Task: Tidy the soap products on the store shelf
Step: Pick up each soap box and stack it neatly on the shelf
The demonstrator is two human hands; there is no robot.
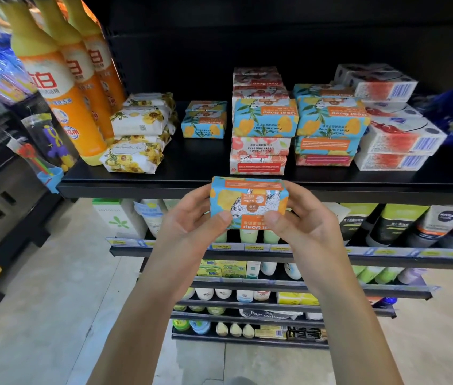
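the left hand (192, 218) and right hand (301, 218) both grip 1 blue and yellow soap box (248, 202), held just in front of the black shelf (197, 173), near stacks of soap boxes (265, 120).

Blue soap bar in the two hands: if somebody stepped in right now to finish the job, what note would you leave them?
Hands: the left hand and the right hand both grip the blue soap bar, thumbs on its front face, just in front of the top shelf.
On the shelf: tall stacks of blue bars over pink bars, a low blue stack to their left, sunflower packs and white boxes at the sides.
Done: most bars are stacked.
Left: place the held bar, probably on the low blue stack; the tall stacks mix colours.
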